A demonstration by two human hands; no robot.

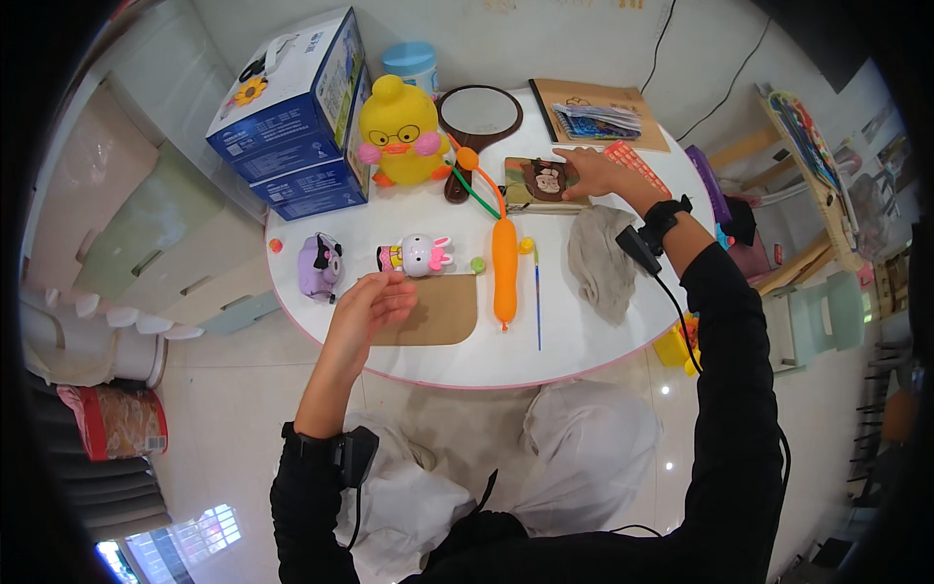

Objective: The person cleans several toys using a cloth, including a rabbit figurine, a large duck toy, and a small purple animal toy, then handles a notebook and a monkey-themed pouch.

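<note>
My right hand (595, 174) reaches over the right end of a small pouch or wallet (536, 182) with a cartoon face on it. Its thumb and index finger are spread wide, and the thumb appears to lie on the pouch's face. My left hand (376, 301) is above the left part of a brown board (441, 314), fingers slightly curled, with nothing in it. Just beyond it lies a white rabbit figure (419, 254) with pink ears. A purple toy (317, 268) stands to its left. An orange balloon (504, 270) lies between my hands.
A blue paintbrush (538, 299) and a grey cloth (604, 259) lie on the white table (438, 365). Behind are a yellow duck toy (401, 131), a hand mirror (479, 113), stacked blue boxes (292, 131) and a brown sketchbook (598, 98). A cable (668, 296) hangs from my right wrist.
</note>
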